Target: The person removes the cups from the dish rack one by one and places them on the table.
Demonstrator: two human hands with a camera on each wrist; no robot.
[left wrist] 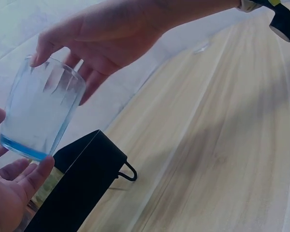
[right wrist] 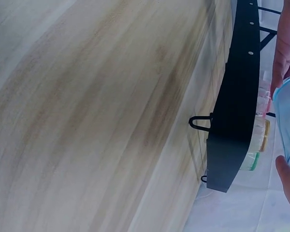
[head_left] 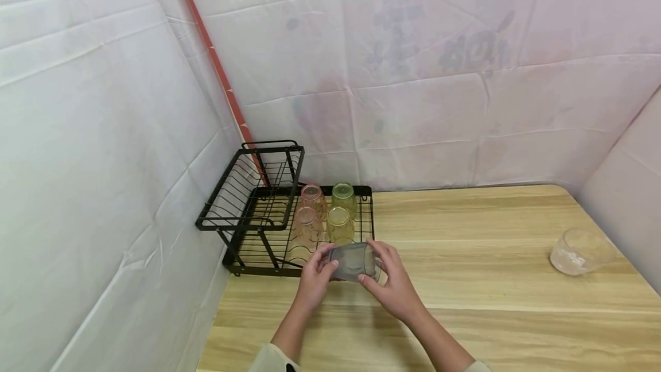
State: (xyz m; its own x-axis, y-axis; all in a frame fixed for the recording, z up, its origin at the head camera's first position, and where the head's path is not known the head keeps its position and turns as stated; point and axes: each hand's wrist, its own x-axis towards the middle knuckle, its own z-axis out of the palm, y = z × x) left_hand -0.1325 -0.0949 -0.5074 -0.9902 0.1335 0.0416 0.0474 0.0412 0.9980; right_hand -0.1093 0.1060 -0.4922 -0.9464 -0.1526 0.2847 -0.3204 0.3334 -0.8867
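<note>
A bluish-grey clear drinking glass (head_left: 349, 262) is held on its side above the front edge of the black dish rack (head_left: 289, 272). My left hand (head_left: 312, 281) grips its base end, thumb in front. The fingers and thumb of my right hand (head_left: 391, 280) hold the rim end. In the left wrist view the glass (left wrist: 41, 108) spans both hands, its blue base near the left fingers. Upside down on the rack's lower tier stand a red glass (head_left: 312, 194), a pink glass (head_left: 307, 224), a green glass (head_left: 343, 198) and a yellow glass (head_left: 340, 225).
A smaller upper wire basket (head_left: 248, 194) rises over the rack's left side. Far right on the wooden table (head_left: 465, 245) lies another clear glass (head_left: 578, 252), tilted on its side. White sheeting (head_left: 413, 102) hangs behind and at both sides.
</note>
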